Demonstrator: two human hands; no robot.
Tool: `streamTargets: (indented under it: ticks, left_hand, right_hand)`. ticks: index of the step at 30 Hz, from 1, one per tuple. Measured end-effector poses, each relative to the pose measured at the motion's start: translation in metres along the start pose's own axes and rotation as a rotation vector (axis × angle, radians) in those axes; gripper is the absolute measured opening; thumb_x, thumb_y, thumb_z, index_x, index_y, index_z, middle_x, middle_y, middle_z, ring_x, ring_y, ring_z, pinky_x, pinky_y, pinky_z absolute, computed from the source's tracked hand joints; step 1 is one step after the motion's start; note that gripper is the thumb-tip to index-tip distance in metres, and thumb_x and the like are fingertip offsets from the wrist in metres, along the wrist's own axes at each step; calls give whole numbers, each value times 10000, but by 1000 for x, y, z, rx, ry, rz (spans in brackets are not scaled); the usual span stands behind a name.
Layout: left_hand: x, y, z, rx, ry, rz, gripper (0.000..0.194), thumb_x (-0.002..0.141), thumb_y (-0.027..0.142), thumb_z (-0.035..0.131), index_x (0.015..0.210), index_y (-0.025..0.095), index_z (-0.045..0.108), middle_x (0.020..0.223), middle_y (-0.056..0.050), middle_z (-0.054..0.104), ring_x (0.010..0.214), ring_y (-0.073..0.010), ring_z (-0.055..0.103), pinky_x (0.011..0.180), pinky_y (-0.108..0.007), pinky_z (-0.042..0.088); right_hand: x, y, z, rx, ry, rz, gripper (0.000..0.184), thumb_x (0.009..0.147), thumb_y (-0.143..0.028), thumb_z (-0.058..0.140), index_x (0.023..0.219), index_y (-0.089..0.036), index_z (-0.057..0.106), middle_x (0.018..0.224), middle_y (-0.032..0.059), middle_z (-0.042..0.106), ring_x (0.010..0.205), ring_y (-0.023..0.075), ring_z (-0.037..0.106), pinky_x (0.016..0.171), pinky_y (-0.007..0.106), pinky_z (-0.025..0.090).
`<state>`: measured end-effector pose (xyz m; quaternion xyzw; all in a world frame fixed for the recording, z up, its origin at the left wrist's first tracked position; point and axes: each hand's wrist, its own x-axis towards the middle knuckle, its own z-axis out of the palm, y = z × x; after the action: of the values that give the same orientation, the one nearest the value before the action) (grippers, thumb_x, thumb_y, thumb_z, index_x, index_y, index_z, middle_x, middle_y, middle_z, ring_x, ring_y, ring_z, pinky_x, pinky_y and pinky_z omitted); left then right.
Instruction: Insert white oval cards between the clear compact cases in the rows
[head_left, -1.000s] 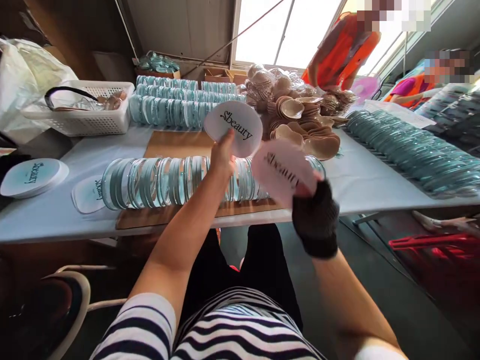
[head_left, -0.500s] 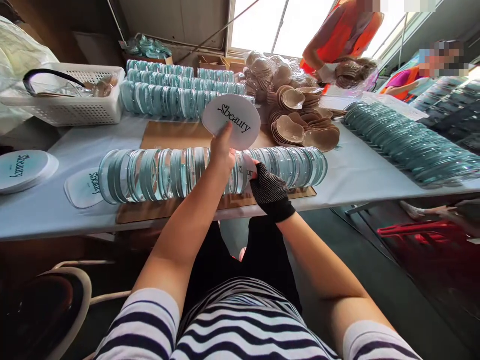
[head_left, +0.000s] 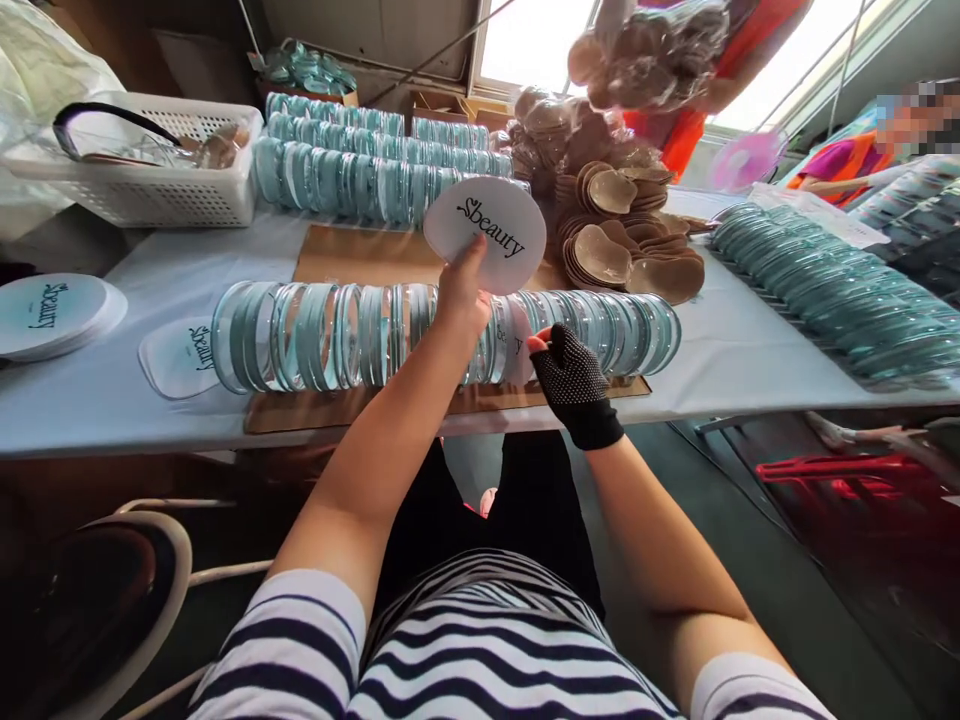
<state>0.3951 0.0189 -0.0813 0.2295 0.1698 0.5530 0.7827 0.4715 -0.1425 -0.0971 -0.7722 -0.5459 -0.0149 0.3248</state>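
Note:
My bare left hand [head_left: 466,285] grips a white rounded card [head_left: 487,225] printed "Sbeauty", held above a long row of clear, pale-green-edged round cases [head_left: 337,335]. My right hand [head_left: 571,375], in a black dotted fingerless glove, is closed at the front of the row. Its fingertips are by the right edge of another printed card [head_left: 517,340] standing among the cases. Whether they pinch anything is hidden. A printed card [head_left: 176,360] lies at the row's left end, and a stack of such cards [head_left: 56,315] is farther left.
Brown cardboard [head_left: 360,255] lies under the row. Behind are more rows of cases [head_left: 352,180], brown shell-shaped pieces [head_left: 600,250] and a white basket [head_left: 180,195]. More cases [head_left: 832,290] line the right. Across the table, a person in an orange vest holds up a bagged bundle [head_left: 660,50].
The view has shifted slightly. My right hand's fingers have curled more at the standing card; my left hand still holds its card. The person opposite has raised the bagged bundle.

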Motion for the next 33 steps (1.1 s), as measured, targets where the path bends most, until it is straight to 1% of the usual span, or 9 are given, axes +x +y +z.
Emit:
streamTargets:
  ticks: [11,15,19,21,23,25,26,29,33]
  left_hand:
    - [-6,6,8,0,15,-7,520,908,239,647,1406,259,501,1413,-65,592,1324,-261,546,1073,-402,468]
    - [-6,4,7,-3,11,14,531,905,239,650,1413,251,498,1429,-68,578,1334,-260,537,1066,-399,474]
    - [-13,4,10,-2,27,39,434,909,204,632,1335,213,551,1395,-88,606,1312,-237,559,1023,-367,515]
    - [-15,2,12,21,33,56,383,893,188,643,1272,200,589,1357,-91,635,1294,-235,576,1023,-374,519]
    - [-15,1,13,61,46,65,334,866,161,661,1198,182,626,1315,-88,665,1276,-234,591,1028,-380,519]
    - [-15,0,15,101,51,88,278,841,154,690,1116,169,653,1274,-83,689,1261,-235,603,1031,-379,521]
    - [-15,0,15,114,58,109,254,830,157,706,1080,164,662,1251,-82,700,1250,-239,612,1029,-382,524]
    - [-21,1,14,135,115,159,203,826,182,731,1021,156,680,1169,-73,732,1200,-260,643,1015,-404,535]
    - [-40,2,12,163,142,125,109,869,189,691,974,158,699,1125,-46,745,1200,-264,643,1032,-428,524]
  right_hand:
    - [0,-22,16,-424,-264,43,288,953,-227,378,1023,-151,647,888,145,715,791,227,659,695,291,404]
    - [-11,-9,15,34,-443,116,206,873,-239,469,979,-160,626,756,80,675,617,154,576,596,248,409]
    - [-10,6,3,582,-622,162,420,895,-426,404,1137,-148,606,540,-40,492,414,108,389,450,220,347]
    - [5,8,-6,512,-502,144,427,878,-461,449,1047,-127,655,555,-9,515,457,125,457,486,246,397]
    - [31,6,-16,212,-157,76,392,897,-431,464,1023,-130,680,734,81,649,656,180,613,637,300,493]
    - [58,-1,-24,29,154,-4,423,941,-368,403,1208,-138,637,1049,144,699,950,224,663,838,353,518]
    - [69,-6,-26,-4,221,-43,465,950,-338,382,1327,-140,568,1195,157,668,1079,233,639,922,375,503]
    - [73,-30,-24,-96,209,-193,585,924,-304,423,1485,-137,414,1458,173,502,1333,268,485,1074,453,422]
    - [47,-52,-6,-190,194,-332,561,923,-278,426,1477,-194,445,1474,148,479,1382,307,412,1095,531,384]
